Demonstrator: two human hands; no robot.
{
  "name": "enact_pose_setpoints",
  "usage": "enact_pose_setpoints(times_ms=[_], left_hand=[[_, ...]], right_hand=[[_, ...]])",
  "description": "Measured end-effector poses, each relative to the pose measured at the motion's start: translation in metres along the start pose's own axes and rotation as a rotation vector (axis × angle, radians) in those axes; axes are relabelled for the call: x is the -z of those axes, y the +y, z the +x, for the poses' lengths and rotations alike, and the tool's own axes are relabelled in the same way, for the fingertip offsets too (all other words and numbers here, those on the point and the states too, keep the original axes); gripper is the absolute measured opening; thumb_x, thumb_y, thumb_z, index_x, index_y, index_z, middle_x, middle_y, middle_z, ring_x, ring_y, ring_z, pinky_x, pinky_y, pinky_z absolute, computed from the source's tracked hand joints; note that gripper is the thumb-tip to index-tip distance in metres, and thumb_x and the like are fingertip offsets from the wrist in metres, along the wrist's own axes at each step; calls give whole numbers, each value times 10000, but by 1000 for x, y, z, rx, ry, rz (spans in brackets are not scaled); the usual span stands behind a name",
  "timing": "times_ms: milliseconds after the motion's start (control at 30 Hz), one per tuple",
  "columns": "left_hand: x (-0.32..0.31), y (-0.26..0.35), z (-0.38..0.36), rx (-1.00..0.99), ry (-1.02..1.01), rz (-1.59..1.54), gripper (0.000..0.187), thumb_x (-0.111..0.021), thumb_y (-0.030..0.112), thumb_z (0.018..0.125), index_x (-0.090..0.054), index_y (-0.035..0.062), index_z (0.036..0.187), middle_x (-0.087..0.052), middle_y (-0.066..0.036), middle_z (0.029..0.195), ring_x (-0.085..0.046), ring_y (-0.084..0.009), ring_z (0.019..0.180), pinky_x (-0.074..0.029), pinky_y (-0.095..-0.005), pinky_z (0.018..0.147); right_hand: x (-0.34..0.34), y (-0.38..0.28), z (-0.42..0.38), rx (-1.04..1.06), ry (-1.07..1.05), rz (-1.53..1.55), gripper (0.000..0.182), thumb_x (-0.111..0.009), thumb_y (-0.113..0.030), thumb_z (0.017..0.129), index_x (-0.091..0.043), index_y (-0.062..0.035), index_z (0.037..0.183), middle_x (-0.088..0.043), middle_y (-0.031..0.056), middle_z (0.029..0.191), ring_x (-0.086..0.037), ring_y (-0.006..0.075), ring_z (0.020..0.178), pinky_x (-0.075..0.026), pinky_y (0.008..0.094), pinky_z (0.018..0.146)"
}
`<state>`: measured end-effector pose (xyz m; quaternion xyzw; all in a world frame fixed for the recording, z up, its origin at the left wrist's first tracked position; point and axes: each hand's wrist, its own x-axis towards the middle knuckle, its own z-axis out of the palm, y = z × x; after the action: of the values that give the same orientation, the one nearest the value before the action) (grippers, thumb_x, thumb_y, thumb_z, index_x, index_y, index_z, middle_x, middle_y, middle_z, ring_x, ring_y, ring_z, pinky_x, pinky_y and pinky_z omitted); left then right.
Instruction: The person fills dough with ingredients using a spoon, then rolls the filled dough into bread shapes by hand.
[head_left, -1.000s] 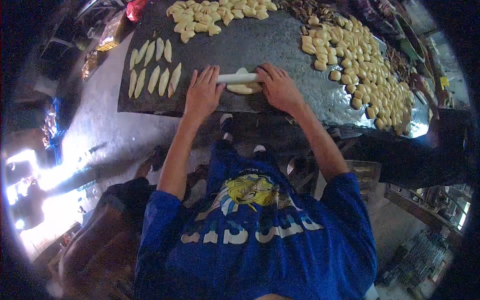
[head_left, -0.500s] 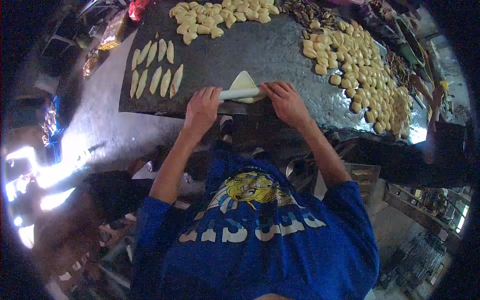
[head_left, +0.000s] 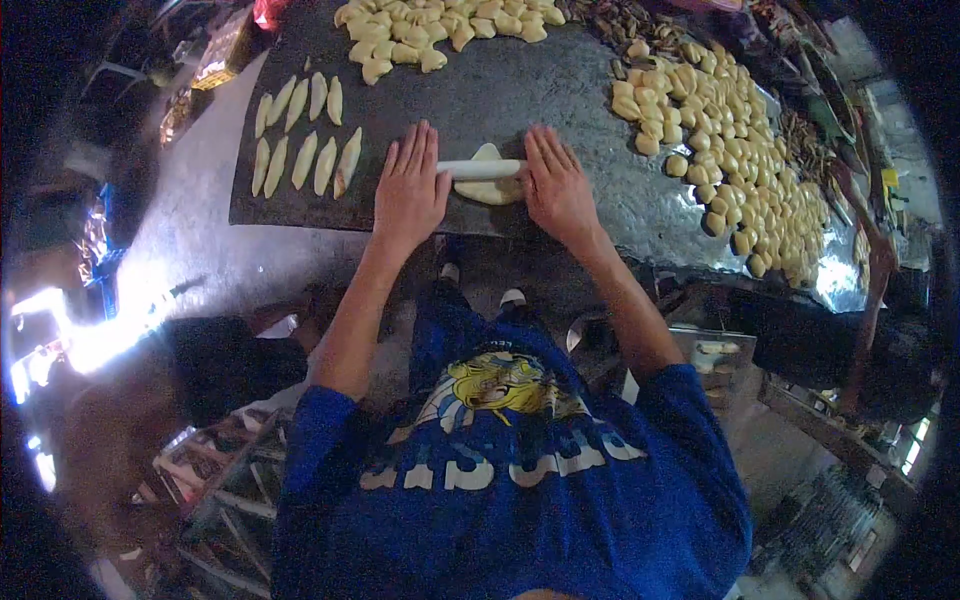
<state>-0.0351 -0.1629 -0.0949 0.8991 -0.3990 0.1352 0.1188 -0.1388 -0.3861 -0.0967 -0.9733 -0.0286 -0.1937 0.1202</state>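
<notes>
Since half a second back, I see the white rolling pin (head_left: 482, 170) has moved away from the near edge, and the fingers that were curled around its ends have straightened out. More of the dough piece (head_left: 490, 189) now shows on the near side of the pin, where before its pointed flap stretched out beyond it.

On my feed the left hand (head_left: 409, 190) lies palm down over one end of the pin, its grip released, fingers extended away from the body and the thumb beside the pin. The right hand (head_left: 558, 190) covers the other end the same way, grip released too, flat rather than wrapped around. The pin lies crosswise between them on top of the dough, whose narrow tip pokes out past the far side. All of it sits near the front edge of the dark surface (head_left: 520, 110).

To the left I have two rows of slim, tapered dough rolls (head_left: 304, 161), each roll just beside its neighbour. Along the far side, flattened dough pieces (head_left: 410, 45) lie crowded together, and on the right a large spread of rounded dough balls (head_left: 735, 150) reaches toward the corner. Near these, another person's arm (head_left: 877, 270) comes into my view.
</notes>
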Motion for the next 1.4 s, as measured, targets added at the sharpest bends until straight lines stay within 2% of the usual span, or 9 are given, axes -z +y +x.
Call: enact_pose_setpoints(times_ms=[233,433,533,633,700,833,1133,1300,1400], left_hand=[[-42,-34,80,35,-33,80,643,-418,390,981,-314,-2,1480,-287,-175,1558,-255,-274,1455,-214,-477,1178],[-76,-62,139,21,2,95,650,-388,416,990,-250,75,1526,-142,-151,1610,-134,-273,1491,-166,-477,1193],[-77,-65,153,14,31,121,657,-390,418,990,-242,69,1527,-146,-156,1608,-130,-296,1490,-153,-493,1193],[-74,-63,142,25,71,79,651,-390,410,992,-244,66,1525,-150,-159,1605,-130,-306,1489,-155,-516,1188],[-68,-59,129,24,118,17,646,-393,399,993,-243,65,1525,-158,-157,1604,-136,-305,1488,-162,-529,1183],[-37,-38,80,15,-48,74,611,-403,369,994,-298,39,1498,-217,-158,1586,-176,-288,1480,-176,-541,1175],[5,5,-29,-29,-50,-96,503,-524,274,953,-461,6,1374,-471,-162,1431,-407,-319,1354,-263,-516,1143],[18,6,-44,-60,-127,-154,495,-661,215,869,-528,45,1314,-580,-115,1279,-521,-311,1216,-322,-467,1110],[36,13,-33,-61,34,-193,535,-689,192,844,-515,87,1339,-593,-97,1215,-521,-299,1189,-339,-456,1094]], right_hand=[[-32,31,60,-190,-109,-211,618,-426,-362,982,-358,55,1433,-312,218,1537,-259,352,1449,-277,551,1131],[-46,72,107,-165,92,-210,552,-534,-331,940,-450,8,1367,-402,219,1466,-410,405,1340,-345,554,1079],[-23,79,114,40,-142,241,516,-621,-279,872,-507,-55,1323,-479,188,1378,-481,390,1260,-399,515,1036],[17,52,95,198,-489,-109,503,-687,-227,803,-550,-92,1268,-511,166,1312,-527,372,1181,-454,476,964],[32,41,85,203,-471,-114,484,-698,-193,784,-562,-81,1234,-512,161,1310,-546,367,1153,-460,461,951],[32,21,48,-22,-417,58,434,-675,-152,782,-571,-71,1195,-502,166,1328,-531,361,1175,-441,459,977],[35,-19,-38,69,-84,29,507,-576,-125,828,-476,3,1308,-458,208,1412,-418,392,1320,-360,473,1110],[31,-6,-39,130,-133,74,518,-572,-51,829,-470,-15,1336,-501,197,1308,-498,390,1206,-435,468,995],[44,12,-23,122,-116,121,441,-573,-47,854,-513,-34,1291,-550,179,1157,-559,387,1074,-486,455,882]])
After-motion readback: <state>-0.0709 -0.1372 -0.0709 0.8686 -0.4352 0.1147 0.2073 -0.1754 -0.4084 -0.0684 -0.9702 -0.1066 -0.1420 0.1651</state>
